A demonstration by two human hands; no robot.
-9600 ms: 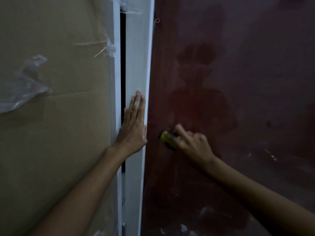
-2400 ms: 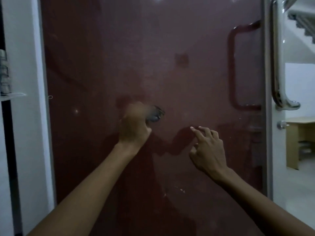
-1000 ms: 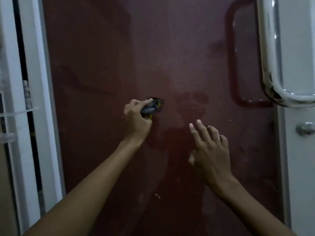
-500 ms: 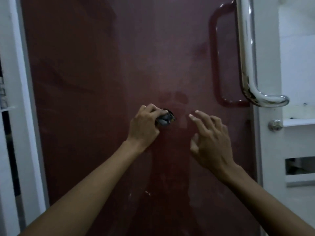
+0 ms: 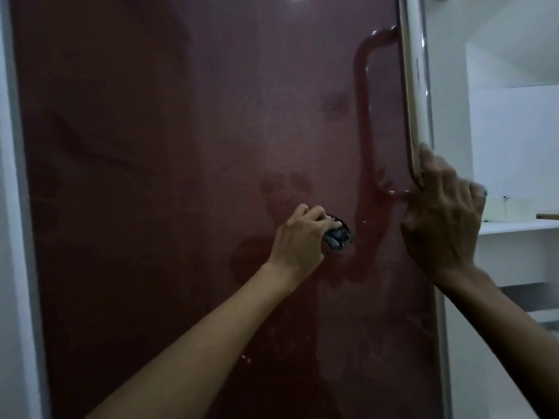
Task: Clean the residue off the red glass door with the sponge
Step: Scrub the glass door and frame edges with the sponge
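Left hand (image 5: 298,237) grips crumpled sponge (image 5: 428,235) (dark) on glossy red glass door (image 5: 181,146)

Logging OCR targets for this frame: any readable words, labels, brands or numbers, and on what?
None readable.
red glass door: no print, only smears.
metal handle: no brand mark visible.
sponge in the left hand: dark, no label showing.
right hand on the handle: nothing written there.

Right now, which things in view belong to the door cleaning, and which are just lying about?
Part of the job:
- red glass door
- sponge, held against the glass by the left hand
- metal door handle, its lower end held by the right hand

Just there:
- white shelf beyond the door's edge
- white door frame on the left
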